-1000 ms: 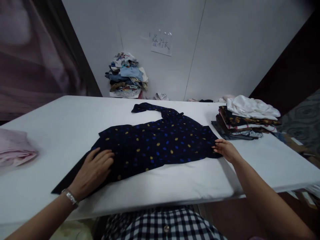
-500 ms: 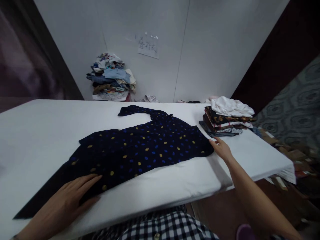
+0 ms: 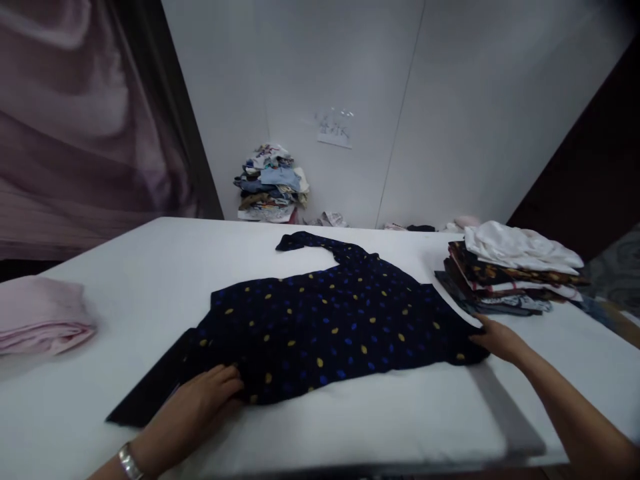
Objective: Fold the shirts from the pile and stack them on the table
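Note:
A dark navy garment with yellow and blue spots (image 3: pixel 345 313) lies spread over the white table (image 3: pixel 150 267), one sleeve stretched toward the far side. A flat black piece (image 3: pixel 155 380) sticks out from under its left end. My left hand (image 3: pixel 200 407), with a silver band at the wrist, rests on the garment's near left edge, fingers bent together on the cloth. At the right end, my right hand (image 3: pixel 500 339) pinches the garment's edge between thumb and fingers.
Folded clothes (image 3: pixel 515 267) are stacked at the right, white cloth on top. A taller clothes pile (image 3: pixel 273 183) stands by the back wall. Pink folded cloth (image 3: pixel 43 313) lies at the left edge. A paper sign (image 3: pixel 335 128) hangs on the wall.
The view has turned left, bringing the pink cloth into sight. My left hand's fingers have drawn in on the garment's edge. My right hand stays at the right end.

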Demonstrator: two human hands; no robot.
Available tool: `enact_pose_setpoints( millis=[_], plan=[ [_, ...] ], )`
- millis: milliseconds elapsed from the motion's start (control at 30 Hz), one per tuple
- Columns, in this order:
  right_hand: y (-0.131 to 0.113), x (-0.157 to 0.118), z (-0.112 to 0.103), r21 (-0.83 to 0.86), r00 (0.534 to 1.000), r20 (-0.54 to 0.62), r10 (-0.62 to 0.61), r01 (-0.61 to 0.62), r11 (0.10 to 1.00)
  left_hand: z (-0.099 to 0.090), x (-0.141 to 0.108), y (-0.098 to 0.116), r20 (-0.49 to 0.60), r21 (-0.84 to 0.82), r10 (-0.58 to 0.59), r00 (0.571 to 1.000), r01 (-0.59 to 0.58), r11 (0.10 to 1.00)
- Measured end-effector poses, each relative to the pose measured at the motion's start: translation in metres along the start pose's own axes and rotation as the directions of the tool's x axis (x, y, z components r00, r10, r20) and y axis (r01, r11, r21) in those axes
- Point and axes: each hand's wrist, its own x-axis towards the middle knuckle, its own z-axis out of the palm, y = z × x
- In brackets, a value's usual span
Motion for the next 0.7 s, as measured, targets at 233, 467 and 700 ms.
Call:
enact_pose_setpoints(
  millis=[233, 467, 700],
  plan=[
    [-0.177, 0.101, -0.006, 0.054, 0.936, -0.02, -0.352, 0.352, 0.934, -0.034, 0.093, -0.055, -0.123, -0.148, -0.199, 0.972, 0.18, 0.972],
    [-0.35, 0.216, 0.097, 0.072, 0.922, 0.115, -0.369, 0.363, 0.929, -0.013, 0.183, -0.12, -0.033, 0.039, -0.32, 0.947, 0.321, 0.946],
    [-0.4, 0.259, 0.171, 0.154, 0.949, 0.113, -0.293, 0.275, 0.949, -0.017, 0.199, -0.14, 0.133, 0.063, -0.382, 0.915, 0.377, 0.924]
  ],
)
